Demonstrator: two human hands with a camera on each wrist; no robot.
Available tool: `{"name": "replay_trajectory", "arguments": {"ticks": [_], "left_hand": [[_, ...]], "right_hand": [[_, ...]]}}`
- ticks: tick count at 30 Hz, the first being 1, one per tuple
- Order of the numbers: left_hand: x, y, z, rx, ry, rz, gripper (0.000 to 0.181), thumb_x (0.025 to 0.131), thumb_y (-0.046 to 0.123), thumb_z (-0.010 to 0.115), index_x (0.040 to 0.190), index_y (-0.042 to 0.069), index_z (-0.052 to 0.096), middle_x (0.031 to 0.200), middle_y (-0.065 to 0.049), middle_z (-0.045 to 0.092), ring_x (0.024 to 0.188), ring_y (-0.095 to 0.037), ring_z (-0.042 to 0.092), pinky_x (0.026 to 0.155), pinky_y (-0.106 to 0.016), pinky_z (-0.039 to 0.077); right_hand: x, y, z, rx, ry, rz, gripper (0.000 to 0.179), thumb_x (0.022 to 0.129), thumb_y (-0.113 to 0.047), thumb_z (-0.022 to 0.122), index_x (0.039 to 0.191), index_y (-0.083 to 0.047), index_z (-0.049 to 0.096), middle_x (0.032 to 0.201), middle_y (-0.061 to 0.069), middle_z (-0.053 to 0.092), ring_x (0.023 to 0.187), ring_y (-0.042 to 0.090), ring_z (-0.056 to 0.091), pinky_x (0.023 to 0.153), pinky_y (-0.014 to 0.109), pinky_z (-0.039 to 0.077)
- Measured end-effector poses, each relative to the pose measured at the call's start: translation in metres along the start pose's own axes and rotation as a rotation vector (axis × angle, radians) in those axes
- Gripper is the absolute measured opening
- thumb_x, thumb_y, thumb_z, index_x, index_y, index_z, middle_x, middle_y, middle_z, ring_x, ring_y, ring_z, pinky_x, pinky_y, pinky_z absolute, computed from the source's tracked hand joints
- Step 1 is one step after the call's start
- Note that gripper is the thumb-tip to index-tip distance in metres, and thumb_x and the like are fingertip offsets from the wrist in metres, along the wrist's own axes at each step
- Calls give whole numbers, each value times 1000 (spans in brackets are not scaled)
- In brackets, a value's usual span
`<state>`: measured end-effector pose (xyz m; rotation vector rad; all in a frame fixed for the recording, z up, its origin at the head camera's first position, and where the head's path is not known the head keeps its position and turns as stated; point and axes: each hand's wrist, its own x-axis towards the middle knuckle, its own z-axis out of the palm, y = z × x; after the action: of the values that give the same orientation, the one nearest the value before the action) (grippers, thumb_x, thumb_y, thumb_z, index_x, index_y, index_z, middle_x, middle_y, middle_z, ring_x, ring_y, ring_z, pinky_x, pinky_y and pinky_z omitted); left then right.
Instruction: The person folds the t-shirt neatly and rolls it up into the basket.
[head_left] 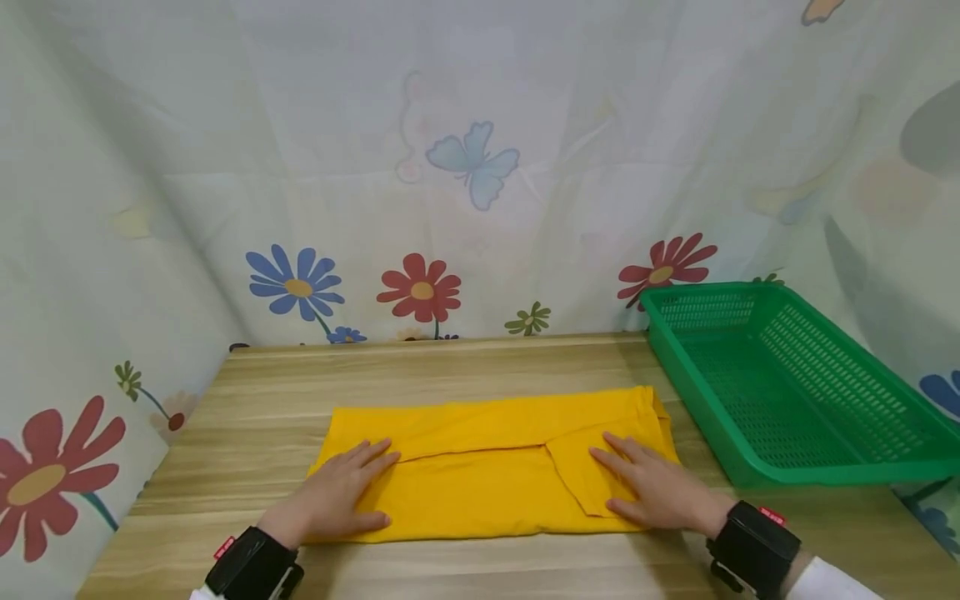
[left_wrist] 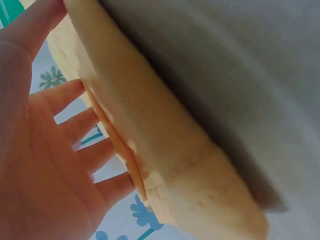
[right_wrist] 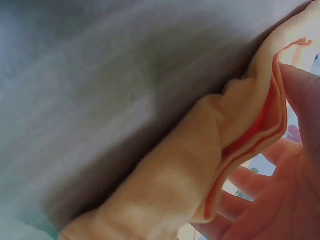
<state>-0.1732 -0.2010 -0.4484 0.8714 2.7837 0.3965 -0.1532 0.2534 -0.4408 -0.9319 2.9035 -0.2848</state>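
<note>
A yellow garment (head_left: 472, 492) lies folded into a long strip on the wooden table. On its right part a flap shaped like a short sleeve lies flat. My left hand (head_left: 341, 492) rests on the garment's left end, fingers spread. Over the sleeve-like flap at the right end lies my right hand (head_left: 656, 483), its fingers also spread. The left wrist view shows the left fingers (left_wrist: 107, 155) touching the cloth's top. In the right wrist view, several layers of cloth (right_wrist: 240, 145) show at the edge beside the right thumb. Neither hand grips the cloth.
A green plastic basket (head_left: 720, 417) with meshed sides stands on the right of the table (head_left: 255, 392), close to the garment's right end. Behind the table hangs a white curtain (head_left: 337, 125) printed with flowers and a butterfly. Each wrist wears a black band.
</note>
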Motion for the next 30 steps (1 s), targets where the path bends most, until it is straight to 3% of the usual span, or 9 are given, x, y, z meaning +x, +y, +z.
{"name": "replay_trajectory", "arguments": {"ticks": [8,14,20,26,30], "left_hand": [[19,-8,-7,3,-5,-3,78,81,50,68,142,10,42,150,-16,33,135,-44,32,103,-61,30],[28,-10,-12,-1,-31,-43,78,79,48,70,142,11,41,151,-15,32,136,-42,32,106,-59,28],[41,-7,-15,28,20,-52,71,79,45,71,137,11,49,145,-15,41,130,-37,40,106,-56,32],[58,4,-14,53,46,-8,72,82,46,68,142,15,43,151,-11,33,137,-35,32,110,-55,26],[68,10,-11,72,48,56,74,82,47,68,144,18,40,154,-9,28,140,-34,27,111,-54,24]], "right_hand": [[17,10,-4,41,-36,36,63,88,-38,63,138,-4,45,143,28,37,121,45,47,92,57,44],[25,11,-10,65,-48,50,62,88,-34,64,137,-2,45,143,29,36,122,47,45,93,58,42],[33,5,-11,37,-35,91,57,89,-28,62,137,-1,46,143,29,36,125,46,42,99,58,37],[45,-6,-10,-26,56,165,54,92,-29,59,136,-1,47,142,29,39,124,47,44,99,58,37],[51,-9,-8,-22,73,227,54,92,-29,59,136,1,46,141,31,39,123,48,44,99,58,37]]}}
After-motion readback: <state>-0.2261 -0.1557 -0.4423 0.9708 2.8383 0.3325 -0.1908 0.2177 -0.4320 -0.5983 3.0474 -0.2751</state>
